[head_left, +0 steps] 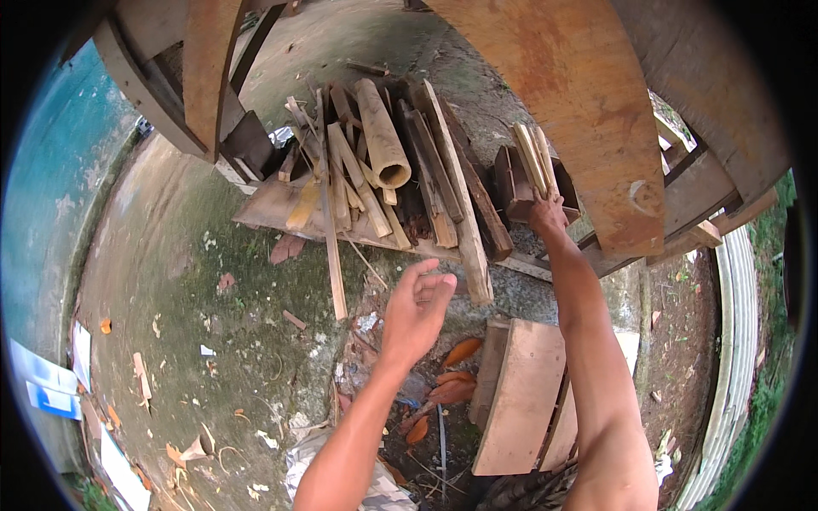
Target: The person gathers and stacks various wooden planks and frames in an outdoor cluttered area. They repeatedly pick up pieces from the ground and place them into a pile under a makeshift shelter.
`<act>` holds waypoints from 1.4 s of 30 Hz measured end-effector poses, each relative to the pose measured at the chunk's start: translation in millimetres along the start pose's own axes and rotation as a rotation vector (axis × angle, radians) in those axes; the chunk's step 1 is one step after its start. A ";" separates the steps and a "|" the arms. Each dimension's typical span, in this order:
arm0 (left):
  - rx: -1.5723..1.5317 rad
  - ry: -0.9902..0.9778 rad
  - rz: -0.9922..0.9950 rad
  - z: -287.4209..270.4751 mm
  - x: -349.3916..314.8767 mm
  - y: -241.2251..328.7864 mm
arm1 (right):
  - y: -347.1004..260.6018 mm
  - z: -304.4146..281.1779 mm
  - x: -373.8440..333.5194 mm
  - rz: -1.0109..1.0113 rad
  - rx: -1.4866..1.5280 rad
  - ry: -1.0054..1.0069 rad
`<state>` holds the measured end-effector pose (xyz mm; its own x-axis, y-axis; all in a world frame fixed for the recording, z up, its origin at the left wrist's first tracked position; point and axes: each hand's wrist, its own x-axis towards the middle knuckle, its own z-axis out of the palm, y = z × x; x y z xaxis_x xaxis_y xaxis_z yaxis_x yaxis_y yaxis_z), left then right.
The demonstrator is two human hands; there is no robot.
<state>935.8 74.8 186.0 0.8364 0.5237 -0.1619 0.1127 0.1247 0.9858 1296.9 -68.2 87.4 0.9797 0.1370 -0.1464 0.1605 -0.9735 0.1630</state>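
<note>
- Left of the hollow tube [380, 128], under the pile: a flat wood sheet [271, 207], with long wood poking past the near edge.
- Also left of the hollow tube, but reaching much nearer: a long thin stick [331, 247]. Could tip or slide, from a small bump on the near end.
- On its side, with wood all around: the hollow tube itself. Could roll, from a pull on the wood next to it.
- Nearer than the hollow tube, a bit right: the left hand [415, 307], fingers curled, thumb apart, nothing held.
- Right of the hollow tube: a long pale board [463, 204]. Could get knocked, from a swing of the left hand so near its end.
- Farther right of the hollow tube: the pale sticks [534, 157], in a little bunch. Could spread and drop, from a loose hold on just one end.
- At their near ends: the right hand [548, 211], fingers touching. Cannot tell how tight.
- Farthest right of the hollow tube: a big wood panel [588, 111]. Could scrape knuckles, from lifting too close.
</note>
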 end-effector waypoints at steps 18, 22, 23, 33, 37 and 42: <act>-0.142 0.722 -0.306 -48.9 -246.0 72.4 | -11.3 -101.2 -457.9 -0.703 0.717 -0.444; -0.169 1.162 -0.489 -26.8 -395.8 63.0 | 17.2 -127.3 -618.5 -0.664 0.548 -0.930; -0.144 1.231 -0.551 -17.6 -434.7 63.3 | 25.0 -131.9 -650.3 -0.602 0.549 -1.037; -0.326 1.475 -0.840 -91.0 -735.1 53.8 | 17.1 -144.2 -833.7 -1.059 0.064 -1.233; -1.159 1.749 -0.714 -98.3 -817.0 33.3 | -18.7 -123.9 -893.1 -1.297 -0.303 -1.086; -1.859 1.644 -0.516 -98.3 -900.7 13.1 | -54.3 -103.0 -1009.2 -1.562 -0.757 -0.733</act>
<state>131.2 -312.5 340.2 -0.0313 0.0429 -0.9986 -0.9871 0.1553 0.0376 311.9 -134.7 326.8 -0.2857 0.4077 -0.8672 0.9505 0.2358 -0.2023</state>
